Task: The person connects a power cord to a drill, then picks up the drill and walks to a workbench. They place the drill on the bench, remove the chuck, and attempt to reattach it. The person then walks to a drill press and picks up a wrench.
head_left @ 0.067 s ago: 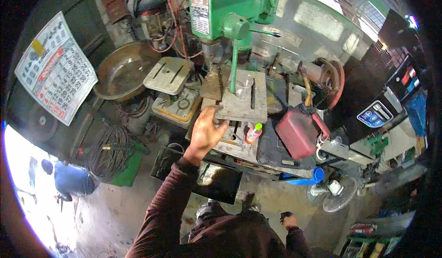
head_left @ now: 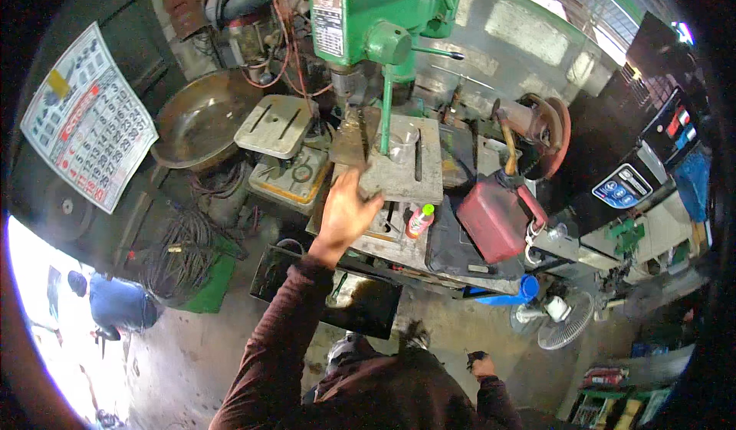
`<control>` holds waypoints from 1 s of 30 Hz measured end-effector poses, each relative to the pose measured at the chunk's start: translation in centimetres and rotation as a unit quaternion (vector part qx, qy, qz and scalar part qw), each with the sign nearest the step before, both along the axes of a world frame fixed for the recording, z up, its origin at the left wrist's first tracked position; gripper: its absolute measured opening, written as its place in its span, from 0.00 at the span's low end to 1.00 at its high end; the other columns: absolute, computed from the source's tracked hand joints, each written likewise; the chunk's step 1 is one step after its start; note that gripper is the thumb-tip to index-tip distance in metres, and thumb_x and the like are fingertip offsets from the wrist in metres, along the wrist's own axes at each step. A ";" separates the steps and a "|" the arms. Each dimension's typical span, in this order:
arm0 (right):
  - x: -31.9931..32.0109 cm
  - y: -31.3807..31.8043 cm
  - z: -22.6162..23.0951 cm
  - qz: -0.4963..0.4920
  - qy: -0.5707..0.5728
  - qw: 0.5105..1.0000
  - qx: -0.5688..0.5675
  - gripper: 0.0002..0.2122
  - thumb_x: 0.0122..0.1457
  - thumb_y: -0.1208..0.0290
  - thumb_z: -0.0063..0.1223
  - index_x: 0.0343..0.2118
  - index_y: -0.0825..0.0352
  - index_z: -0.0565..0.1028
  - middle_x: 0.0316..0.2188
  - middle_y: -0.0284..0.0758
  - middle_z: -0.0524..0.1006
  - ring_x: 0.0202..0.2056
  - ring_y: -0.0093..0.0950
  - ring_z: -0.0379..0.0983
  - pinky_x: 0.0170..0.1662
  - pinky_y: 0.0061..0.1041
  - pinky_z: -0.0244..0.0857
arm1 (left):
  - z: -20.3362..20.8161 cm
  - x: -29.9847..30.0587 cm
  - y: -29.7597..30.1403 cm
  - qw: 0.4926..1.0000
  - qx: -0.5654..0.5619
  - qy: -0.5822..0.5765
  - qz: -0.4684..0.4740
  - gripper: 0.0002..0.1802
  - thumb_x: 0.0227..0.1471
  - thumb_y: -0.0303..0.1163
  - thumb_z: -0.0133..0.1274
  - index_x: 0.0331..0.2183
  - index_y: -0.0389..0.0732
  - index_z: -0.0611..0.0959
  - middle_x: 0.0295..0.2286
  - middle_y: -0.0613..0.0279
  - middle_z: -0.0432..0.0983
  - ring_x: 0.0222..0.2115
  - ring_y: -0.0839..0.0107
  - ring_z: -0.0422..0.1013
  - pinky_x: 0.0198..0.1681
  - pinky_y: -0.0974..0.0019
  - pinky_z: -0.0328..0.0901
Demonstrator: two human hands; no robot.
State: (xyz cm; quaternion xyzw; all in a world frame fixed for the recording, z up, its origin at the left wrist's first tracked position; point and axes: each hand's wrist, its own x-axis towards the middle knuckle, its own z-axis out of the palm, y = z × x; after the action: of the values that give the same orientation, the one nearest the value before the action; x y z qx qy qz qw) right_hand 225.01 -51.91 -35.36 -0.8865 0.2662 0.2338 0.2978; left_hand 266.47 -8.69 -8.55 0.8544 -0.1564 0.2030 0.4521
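Note:
My left hand reaches forward to the near left edge of the drill press table, its thumb apart from the fingers. The fingertips are at the near end of a rusty metal piece beside the table; I cannot tell if they touch it. Above stands the green drill press with its long handle hanging down. To the right of my left hand is a small pink bottle with a green cap. Low on the right, my right hand is closed around something small and dark that I cannot make out.
A red jerrycan stands on a black case at the right of the bench. Left are a large rusty pan and coiled cable. A black tray lies below the bench. A fan stands right; another person is far left.
My left hand has moved slightly forward, its fingers closer to the rusty metal piece. The view has shifted a little. My right hand stays low at the right.

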 end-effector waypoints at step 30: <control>0.6 -2.2 -7.8 -0.120 -0.076 0.989 0.047 0.16 0.61 0.59 0.48 0.34 0.67 0.81 0.30 0.45 0.81 0.31 0.45 0.78 0.37 0.43 0.71 | -1.1 -0.2 -4.9 0.984 -0.167 0.059 -0.013 0.37 0.48 0.35 0.65 0.55 0.29 0.70 0.49 0.40 0.72 0.48 0.44 0.72 0.51 0.52 0.69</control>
State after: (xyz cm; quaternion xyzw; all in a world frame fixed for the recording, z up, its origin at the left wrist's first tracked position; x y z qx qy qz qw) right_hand 225.61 -54.16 -43.12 -0.8483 0.3357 0.1408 0.3845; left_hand 266.29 -13.56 -9.69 0.7752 -0.1041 0.1696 0.5996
